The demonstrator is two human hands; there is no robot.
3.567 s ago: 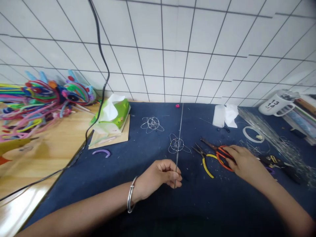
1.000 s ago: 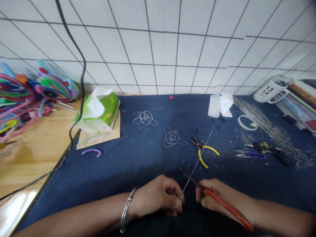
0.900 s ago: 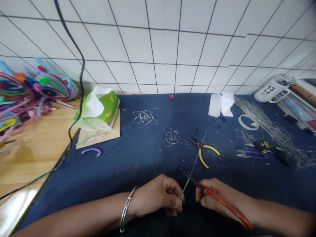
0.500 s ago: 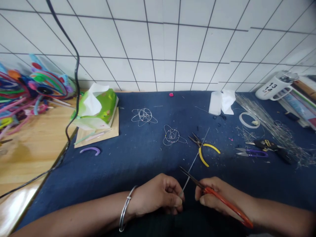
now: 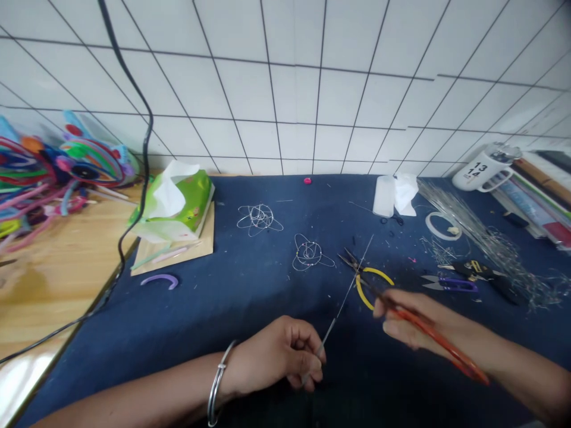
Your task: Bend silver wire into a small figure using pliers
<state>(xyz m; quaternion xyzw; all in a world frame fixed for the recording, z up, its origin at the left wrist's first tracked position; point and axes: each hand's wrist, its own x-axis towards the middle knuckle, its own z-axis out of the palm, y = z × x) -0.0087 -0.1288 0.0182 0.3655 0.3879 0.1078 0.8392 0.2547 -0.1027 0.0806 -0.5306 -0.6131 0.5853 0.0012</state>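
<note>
My left hand (image 5: pixel 289 353) is closed, thumb and fingers pinching a thin grey wire (image 5: pixel 328 336) near its lower end. The wire slants up and away to the right, and its far part looks thinner beyond a small step. In my right hand (image 5: pixel 414 321) is a slim tool that looks like long-nosed pliers (image 5: pixel 439 342), with orange handles and dark jaws, slightly blurred. Their tip points up and left over yellow-handled pliers (image 5: pixel 368 285) on the cloth. A bent-wire shape with small beads (image 5: pixel 308 254) lies beyond my left hand; another wire shape (image 5: pixel 261 219) is farther back.
Purple snips (image 5: pixel 455 284), black-handled cutters (image 5: pixel 479 270), a tape roll (image 5: pixel 444 226) and a wire bundle (image 5: pixel 473 214) lie right. A mug (image 5: pixel 475 169) stands behind them. Left are a tissue pack (image 5: pixel 196 205), purple curved piece (image 5: pixel 160 279) and black cable (image 5: pixel 147 137).
My right hand has moved up and right with the orange-handled tool, away from the wire its jaws crossed before. My left hand has shifted slightly left, still pinching the wire.
</note>
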